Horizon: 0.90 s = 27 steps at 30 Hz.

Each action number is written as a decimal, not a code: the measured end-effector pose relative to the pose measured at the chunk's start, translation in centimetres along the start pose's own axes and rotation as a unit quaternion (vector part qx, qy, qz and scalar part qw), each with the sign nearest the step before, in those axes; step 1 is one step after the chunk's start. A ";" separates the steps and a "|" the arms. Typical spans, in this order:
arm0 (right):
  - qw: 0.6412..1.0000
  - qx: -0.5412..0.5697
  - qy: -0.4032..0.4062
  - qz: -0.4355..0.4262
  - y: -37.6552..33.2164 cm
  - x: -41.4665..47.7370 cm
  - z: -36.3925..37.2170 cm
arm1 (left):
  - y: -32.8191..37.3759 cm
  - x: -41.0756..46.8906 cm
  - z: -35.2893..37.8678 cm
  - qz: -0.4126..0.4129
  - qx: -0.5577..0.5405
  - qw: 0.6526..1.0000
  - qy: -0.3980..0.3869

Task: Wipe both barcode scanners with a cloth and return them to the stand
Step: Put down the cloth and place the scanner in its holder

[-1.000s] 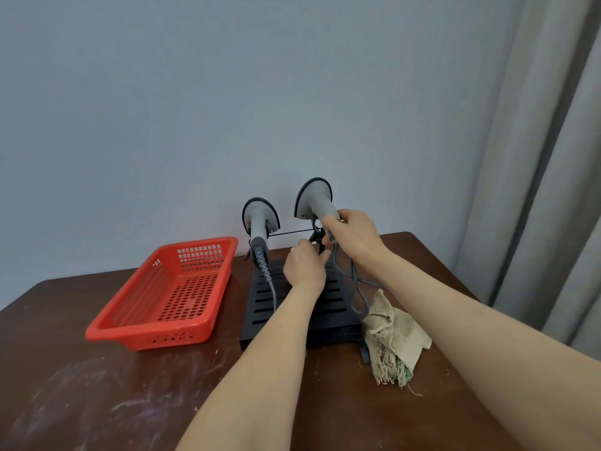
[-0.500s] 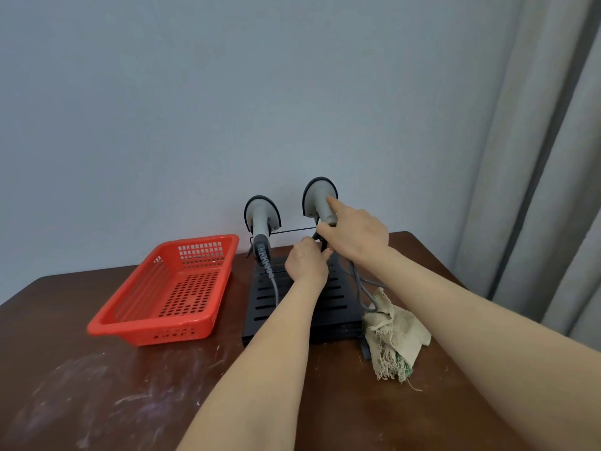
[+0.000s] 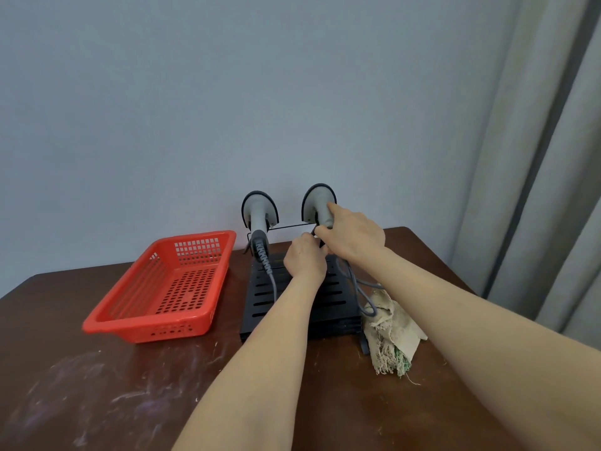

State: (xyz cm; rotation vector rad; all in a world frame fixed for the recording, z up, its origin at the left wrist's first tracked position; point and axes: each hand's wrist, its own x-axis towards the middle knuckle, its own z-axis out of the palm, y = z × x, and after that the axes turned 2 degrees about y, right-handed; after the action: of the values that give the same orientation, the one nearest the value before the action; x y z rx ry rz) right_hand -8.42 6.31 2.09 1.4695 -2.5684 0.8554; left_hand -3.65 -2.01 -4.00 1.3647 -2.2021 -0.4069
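Two grey barcode scanners stand upright at the back of a black slotted stand (image 3: 263,304). The left scanner (image 3: 259,213) sits untouched, its coiled cable running down over the stand. My right hand (image 3: 353,234) grips the handle of the right scanner (image 3: 318,200). My left hand (image 3: 305,258) has its fingers curled at the base of that handle, by the stand's thin wire rail; what it pinches is hidden. A frayed beige cloth (image 3: 392,333) lies crumpled on the table beside the stand's right edge, with the right scanner's grey cable looping onto it.
An empty red perforated plastic basket (image 3: 136,315) stands left of the stand. The dark brown wooden table (image 3: 97,385) has pale scuff marks near its front left. A plain wall is close behind and grey curtains hang at the right.
The right scanner has come upright and slightly right, settling lower at the stand's rail. My right hand has slid up its handle. My left hand stayed at the base.
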 end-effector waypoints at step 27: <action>0.994 0.086 -0.063 0.029 0.7 -0.7 -0.8 | 0.1 0.0 -3.3 0.025 0.008 0.995 -0.099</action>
State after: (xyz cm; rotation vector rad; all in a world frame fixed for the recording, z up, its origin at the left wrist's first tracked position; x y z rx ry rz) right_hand -8.78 7.49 2.31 1.5461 -2.6997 1.0496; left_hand -1.81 -1.89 -1.23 1.3232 -2.3988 -0.5272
